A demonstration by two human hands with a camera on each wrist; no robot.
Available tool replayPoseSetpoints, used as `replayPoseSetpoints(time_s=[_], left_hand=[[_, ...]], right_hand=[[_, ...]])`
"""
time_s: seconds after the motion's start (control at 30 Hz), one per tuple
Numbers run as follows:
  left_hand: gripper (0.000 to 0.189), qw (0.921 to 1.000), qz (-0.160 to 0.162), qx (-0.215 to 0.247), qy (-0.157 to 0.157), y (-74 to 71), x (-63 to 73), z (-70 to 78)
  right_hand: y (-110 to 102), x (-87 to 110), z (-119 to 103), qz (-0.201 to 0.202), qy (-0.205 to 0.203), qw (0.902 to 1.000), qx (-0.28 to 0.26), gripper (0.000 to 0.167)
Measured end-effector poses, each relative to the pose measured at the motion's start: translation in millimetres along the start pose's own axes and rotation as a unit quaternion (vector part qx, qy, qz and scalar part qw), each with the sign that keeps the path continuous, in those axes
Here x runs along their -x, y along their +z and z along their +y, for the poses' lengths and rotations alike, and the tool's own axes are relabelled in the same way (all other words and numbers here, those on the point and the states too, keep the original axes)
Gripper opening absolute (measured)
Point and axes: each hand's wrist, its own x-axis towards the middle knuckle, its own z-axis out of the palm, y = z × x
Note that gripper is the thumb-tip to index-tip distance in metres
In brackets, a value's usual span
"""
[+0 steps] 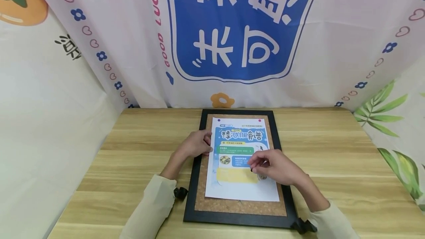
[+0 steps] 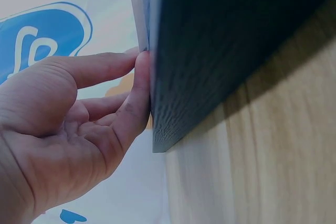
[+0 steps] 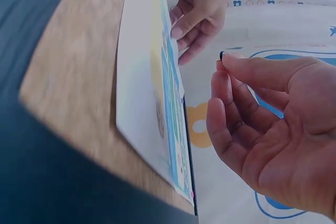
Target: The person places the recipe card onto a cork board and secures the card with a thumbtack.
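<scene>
A printed sheet of paper [image 1: 239, 191] with blue, green and yellow blocks lies on a black-framed cork board [image 1: 239, 208]. At its top corners sit a blue pushpin [image 1: 218, 120] and a pink pushpin [image 1: 259, 120]. My left hand [image 1: 196, 144] pinches the sheet's left edge; in the left wrist view, thumb and fingertip meet there beside the black frame [image 2: 210, 51]. Over the lower right part of the sheet, my right hand [image 1: 273, 164] pinches a small black pushpin [image 3: 222, 55] between thumb and index finger. The pin's gold tip shows, apart from the paper.
The board lies on a wood-grain table [image 1: 149, 150], whose surface extends on both sides. Behind it hangs a white printed curtain [image 1: 139, 47] with a blue emblem. Black bands [image 1: 180, 193] are at both wrists, close to the frame.
</scene>
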Motion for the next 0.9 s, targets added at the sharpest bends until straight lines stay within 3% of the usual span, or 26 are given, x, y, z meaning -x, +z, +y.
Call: replayPoseSetpoints(time_s=[0.9], left_hand=[[0.062, 0.9999, 0.004, -0.015, 0.007, -0.9, -1.3, 0.2]], right_hand=[[42, -23.4, -28, -0.039, -0.032, 0.9970, -0.060, 0.010]])
